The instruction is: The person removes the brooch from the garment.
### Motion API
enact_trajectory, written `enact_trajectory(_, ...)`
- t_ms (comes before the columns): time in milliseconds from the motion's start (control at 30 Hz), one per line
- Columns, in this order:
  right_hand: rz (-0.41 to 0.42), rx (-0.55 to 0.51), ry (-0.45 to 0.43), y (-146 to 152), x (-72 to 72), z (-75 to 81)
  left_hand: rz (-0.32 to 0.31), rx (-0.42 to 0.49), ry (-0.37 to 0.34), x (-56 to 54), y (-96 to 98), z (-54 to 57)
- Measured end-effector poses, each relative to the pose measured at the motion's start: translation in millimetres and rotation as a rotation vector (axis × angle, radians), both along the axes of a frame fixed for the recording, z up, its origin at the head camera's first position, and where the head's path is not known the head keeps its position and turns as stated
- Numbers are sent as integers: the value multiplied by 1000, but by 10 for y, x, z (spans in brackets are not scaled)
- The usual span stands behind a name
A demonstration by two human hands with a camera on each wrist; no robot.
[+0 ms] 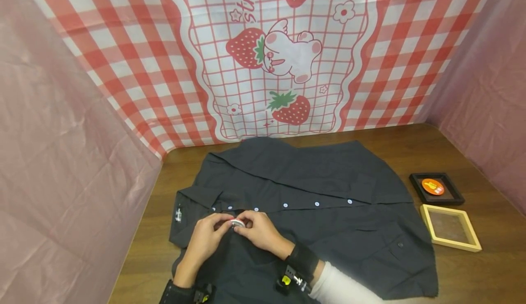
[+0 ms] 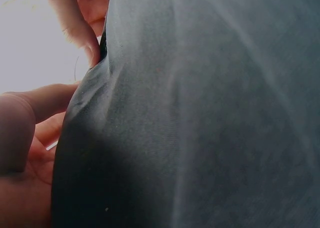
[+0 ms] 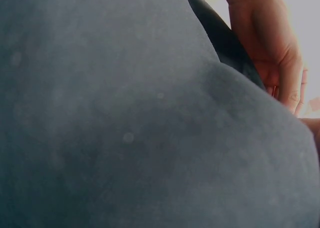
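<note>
A dark grey button-up shirt lies spread out, its collar to the left. Over the front, just below the button line near the collar, both hands hold a small round badge with red and silvery-white showing. My left hand pinches its left side between thumb and fingers. From the right, my right hand grips the other side with thumb and forefinger. In the left wrist view, dark cloth covers most of the picture and fingertips meet at its edge. Cloth hides the badge in both wrist views.
Right of the shirt, a black square frame carries an orange round badge. Just in front of it lies a pale yellow wooden frame. A checked strawberry cloth hangs behind the wooden table, and pink curtains flank it.
</note>
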State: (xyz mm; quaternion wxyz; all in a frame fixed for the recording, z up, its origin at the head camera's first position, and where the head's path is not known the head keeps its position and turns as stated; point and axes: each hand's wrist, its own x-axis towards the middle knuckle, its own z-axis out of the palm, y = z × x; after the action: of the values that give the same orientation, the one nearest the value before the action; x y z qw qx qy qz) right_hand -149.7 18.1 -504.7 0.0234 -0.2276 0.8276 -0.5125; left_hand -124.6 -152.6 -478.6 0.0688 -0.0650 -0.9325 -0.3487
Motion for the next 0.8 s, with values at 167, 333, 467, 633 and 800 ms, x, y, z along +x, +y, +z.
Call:
enact_trajectory(167, -10, -15, 11, 7, 11, -8, -8, 31, 13, 5, -2, -3)
enact_trajectory(333, -13, -49, 46, 16, 19, -23, -9, 57, 10, 7, -2, 4)
enact_trajectory(467, -14, -65, 68, 25, 18, -23, -11, 62, 6, 10, 5, 18)
enact_trajectory(633, -33, -44, 96, 42, 20, 15, -13, 72, -10, 15, 10, 26)
enact_trajectory(800, -52, -26, 137, 59, 22, 56, -4, 69, -9, 27, 9, 28)
